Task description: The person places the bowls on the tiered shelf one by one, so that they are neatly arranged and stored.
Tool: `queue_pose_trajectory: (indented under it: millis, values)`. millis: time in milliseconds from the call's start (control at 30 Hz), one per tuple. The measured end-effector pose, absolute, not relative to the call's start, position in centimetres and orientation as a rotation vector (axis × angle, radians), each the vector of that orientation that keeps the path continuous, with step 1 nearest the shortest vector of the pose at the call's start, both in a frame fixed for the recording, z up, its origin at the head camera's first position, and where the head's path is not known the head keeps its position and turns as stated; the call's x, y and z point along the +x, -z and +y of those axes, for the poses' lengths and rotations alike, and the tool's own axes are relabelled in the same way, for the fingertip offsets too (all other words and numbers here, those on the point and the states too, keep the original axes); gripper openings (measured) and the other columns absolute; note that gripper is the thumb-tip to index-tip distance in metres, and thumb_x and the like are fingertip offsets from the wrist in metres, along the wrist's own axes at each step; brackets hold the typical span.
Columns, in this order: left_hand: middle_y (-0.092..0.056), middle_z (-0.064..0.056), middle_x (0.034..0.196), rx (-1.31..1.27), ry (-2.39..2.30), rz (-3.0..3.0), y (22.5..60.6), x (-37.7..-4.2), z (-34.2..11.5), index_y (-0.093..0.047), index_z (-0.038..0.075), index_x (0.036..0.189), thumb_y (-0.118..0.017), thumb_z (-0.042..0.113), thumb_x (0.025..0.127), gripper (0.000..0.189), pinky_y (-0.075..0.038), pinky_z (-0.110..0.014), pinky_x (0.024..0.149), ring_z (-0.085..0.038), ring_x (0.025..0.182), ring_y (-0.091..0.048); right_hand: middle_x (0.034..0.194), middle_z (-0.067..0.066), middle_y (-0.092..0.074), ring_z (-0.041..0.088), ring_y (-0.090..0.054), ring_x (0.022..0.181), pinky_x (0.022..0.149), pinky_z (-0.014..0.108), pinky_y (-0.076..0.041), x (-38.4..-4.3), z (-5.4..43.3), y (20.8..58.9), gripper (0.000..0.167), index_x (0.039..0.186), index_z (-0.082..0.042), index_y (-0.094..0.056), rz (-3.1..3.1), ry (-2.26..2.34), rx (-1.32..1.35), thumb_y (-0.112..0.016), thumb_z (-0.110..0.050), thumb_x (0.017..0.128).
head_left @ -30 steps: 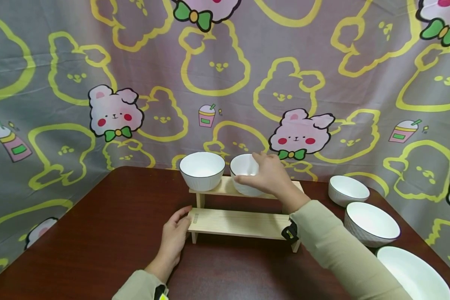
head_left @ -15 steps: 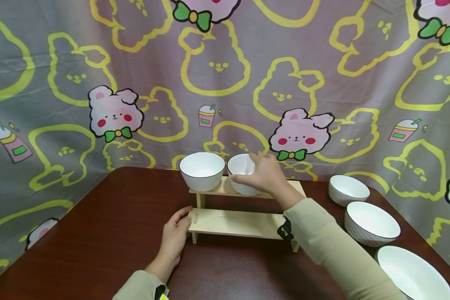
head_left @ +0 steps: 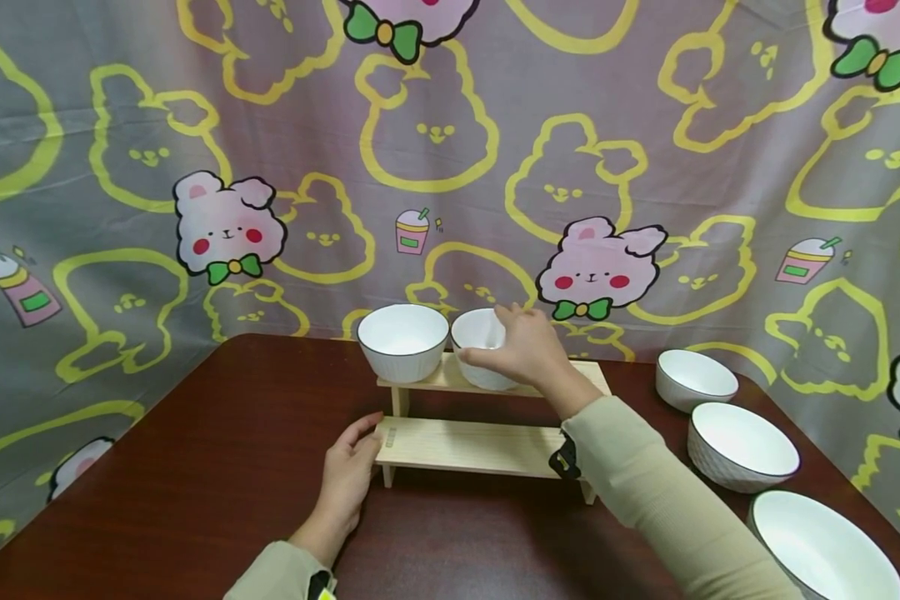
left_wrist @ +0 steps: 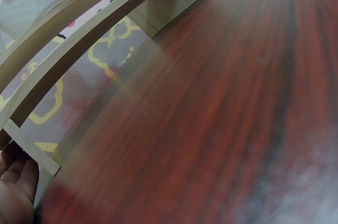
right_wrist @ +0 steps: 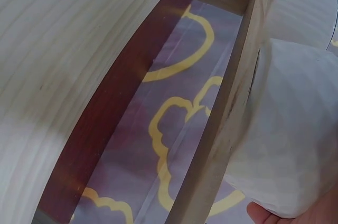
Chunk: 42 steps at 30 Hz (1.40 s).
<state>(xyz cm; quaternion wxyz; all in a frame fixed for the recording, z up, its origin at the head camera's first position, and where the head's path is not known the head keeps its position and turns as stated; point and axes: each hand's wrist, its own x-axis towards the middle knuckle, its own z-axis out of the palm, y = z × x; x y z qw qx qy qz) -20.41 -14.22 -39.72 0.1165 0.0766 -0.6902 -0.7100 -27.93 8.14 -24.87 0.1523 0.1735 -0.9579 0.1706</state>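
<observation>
A two-tier wooden stand is on the table, its lower shelf bare. My right hand holds a white dark-rimmed bowl on the upper tier, thumb on the near side and fingers over the far rim. Beside it on the same tier, at the left end, sits another white bowl; the two rims nearly meet. In the right wrist view the held bowl shows a faceted outside. My left hand grips the left end of the lower shelf, its fingers partly behind the end leg.
Three more white bowls line the table's right side: a small one, a patterned one and a wide one nearest me. A patterned curtain hangs behind the dark red-brown table.
My right hand has shifted the held bowl slightly left along the upper tier, closer to the other bowl. My left hand stays at the stand's end.
</observation>
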Motion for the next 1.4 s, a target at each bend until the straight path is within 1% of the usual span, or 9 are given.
queue_pose_trajectory:
  millis: [100,333,433,567,733,900,1033,1267,1400]
  values:
    - [-0.061,-0.017,0.113,0.228,2.08,-2.02,39.7,-20.4,-14.2,-0.055,0.004,0.126,-0.047,0.01,0.092,0.035,-0.046,-0.022,0.067,-0.008,0.084,-0.056,0.136,0.025,-0.044,0.043,-0.04,0.12,0.091,0.056,-0.039,-27.9,8.2,24.9,0.094,0.137,-0.005,-0.045,-2.765,-0.476,0.499,-0.058,-0.068,0.068]
    - [-0.06,-0.017,0.113,0.23,2.085,-2.027,39.8,-20.3,-14.2,-0.054,0.003,0.127,-0.046,0.01,0.092,0.036,-0.045,-0.022,0.066,-0.007,0.083,-0.056,0.144,0.024,-0.032,0.041,-0.026,0.132,0.099,0.063,-0.026,-27.3,8.7,24.6,0.092,0.14,-0.012,-0.041,-2.752,-0.462,0.521,-0.055,-0.07,0.071]
    - [-0.061,-0.016,0.111,0.226,2.092,-2.019,39.8,-20.3,-14.2,-0.054,0.003,0.126,-0.046,0.009,0.092,0.035,-0.046,-0.022,0.066,-0.007,0.082,-0.056,0.146,0.022,-0.03,0.04,-0.025,0.133,0.098,0.064,-0.027,-26.7,9.0,24.1,0.091,0.14,-0.013,-0.041,-2.722,-0.509,0.522,-0.057,-0.069,0.071]
    - [-0.062,-0.015,0.108,0.226,2.09,-2.004,39.8,-20.4,-14.3,-0.055,0.003,0.126,-0.047,0.009,0.092,0.035,-0.046,-0.022,0.066,-0.007,0.081,-0.056,0.144,0.022,-0.034,0.039,-0.027,0.132,0.097,0.062,-0.03,-26.1,9.5,23.3,0.087,0.138,-0.01,-0.043,-2.676,-0.53,0.549,-0.06,-0.064,0.072]
    - [-0.06,-0.016,0.111,0.232,2.09,-2.006,39.9,-20.3,-14.3,-0.054,0.003,0.126,-0.047,0.009,0.092,0.035,-0.046,-0.022,0.068,-0.008,0.084,-0.056,0.145,0.024,-0.031,0.041,-0.023,0.134,0.101,0.061,-0.025,-25.4,10.3,22.5,0.086,0.14,-0.006,-0.04,-2.671,-0.562,0.557,-0.061,-0.059,0.075]
    - [-0.06,-0.016,0.113,0.231,2.1,-2.003,39.9,-20.2,-14.2,-0.054,0.003,0.127,-0.047,0.01,0.092,0.036,-0.046,-0.022,0.069,-0.008,0.085,-0.056,0.146,0.025,-0.026,0.042,-0.02,0.135,0.103,0.06,-0.022,-24.6,11.3,21.7,0.085,0.142,-0.006,-0.035,-2.679,-0.618,0.547,-0.06,-0.055,0.077]
    - [-0.06,-0.016,0.112,0.232,2.1,-1.999,39.9,-20.2,-14.2,-0.054,0.003,0.126,-0.047,0.01,0.092,0.036,-0.046,-0.022,0.069,-0.008,0.085,-0.056,0.148,0.023,-0.024,0.041,-0.017,0.136,0.104,0.061,-0.02,-23.8,12.1,21.1,0.084,0.143,-0.006,-0.034,-2.662,-0.669,0.545,-0.06,-0.054,0.079]
    - [-0.061,-0.015,0.109,0.233,2.095,-2.004,39.8,-20.2,-14.2,-0.055,0.004,0.125,-0.047,0.01,0.092,0.035,-0.046,-0.022,0.068,-0.008,0.084,-0.056,0.147,0.022,-0.028,0.042,-0.02,0.135,0.104,0.061,-0.019,-22.4,13.7,20.3,0.08,0.143,-0.006,-0.034,-2.614,-0.711,0.534,-0.059,-0.051,0.081]
    - [-0.06,-0.016,0.111,0.225,2.087,-2.012,39.6,-20.2,-14.1,-0.055,0.004,0.126,-0.047,0.01,0.092,0.035,-0.046,-0.023,0.068,-0.009,0.085,-0.055,0.147,0.022,-0.028,0.043,-0.019,0.135,0.101,0.064,-0.019,-21.4,14.6,20.1,0.076,0.142,-0.009,-0.036,-2.592,-0.765,0.496,-0.06,-0.048,0.082]
